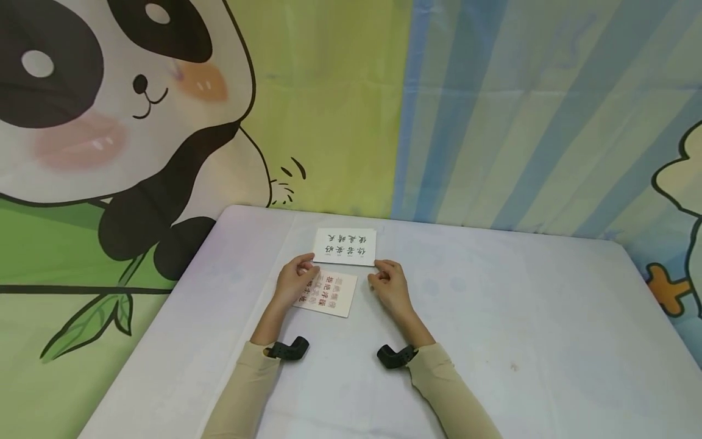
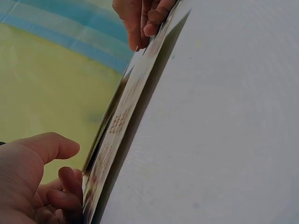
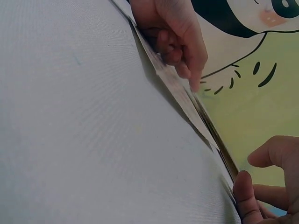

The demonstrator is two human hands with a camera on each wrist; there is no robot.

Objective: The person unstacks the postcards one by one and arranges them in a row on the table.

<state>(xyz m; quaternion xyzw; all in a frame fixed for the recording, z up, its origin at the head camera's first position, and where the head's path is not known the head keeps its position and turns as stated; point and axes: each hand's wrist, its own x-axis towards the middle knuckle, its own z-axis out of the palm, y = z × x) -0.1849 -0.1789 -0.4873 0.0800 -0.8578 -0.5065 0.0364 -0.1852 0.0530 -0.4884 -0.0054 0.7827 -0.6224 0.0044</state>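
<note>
Evidently, mid-frame, the left hand (image 1: 294, 281) and right hand (image 1: 392, 289) touch the black-lettered card's (image 1: 345, 246) lower corners, each grip loose, unclosed; the red-lettered card (image 1: 341, 299) lies just below.

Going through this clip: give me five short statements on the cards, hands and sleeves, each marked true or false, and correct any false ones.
1. The farther card is lettered in black. True.
2. The nearer card is wholly uncovered in the head view. False: the left hand hides part of it.
3. The right hand is by the farther card's near right corner. True.
4. The nearer card is lettered in green. False: its lettering is reddish.
5. Both sleeves are beige. True.
</note>
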